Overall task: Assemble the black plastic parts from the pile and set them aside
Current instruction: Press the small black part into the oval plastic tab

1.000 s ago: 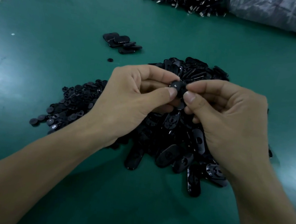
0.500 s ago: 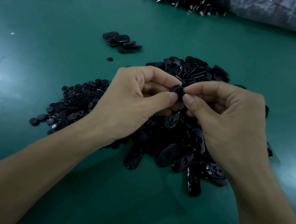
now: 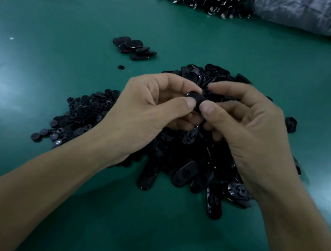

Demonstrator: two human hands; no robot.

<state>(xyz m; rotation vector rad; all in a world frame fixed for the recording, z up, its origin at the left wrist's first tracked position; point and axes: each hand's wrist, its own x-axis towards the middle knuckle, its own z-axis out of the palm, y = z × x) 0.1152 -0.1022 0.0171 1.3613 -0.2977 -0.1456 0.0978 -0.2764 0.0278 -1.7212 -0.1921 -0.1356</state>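
While both thumbs pinch the black part (image 3: 194, 101) in a closed grip, left hand (image 3: 140, 117) and right hand (image 3: 250, 132) should press squarely until it seats.

It's a factory bench (image 3: 72, 28) (black parts (image 3: 189, 162) heaped).

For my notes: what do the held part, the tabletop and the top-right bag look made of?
The held part looks like black moulded plastic, semi-gloss: a faint highlight lies on its rounded edge. The tabletop is a smooth green mat, perhaps rubber or vinyl, with soft pale glare patches. The bag is thin clear plastic film, crinkled with bright creases.
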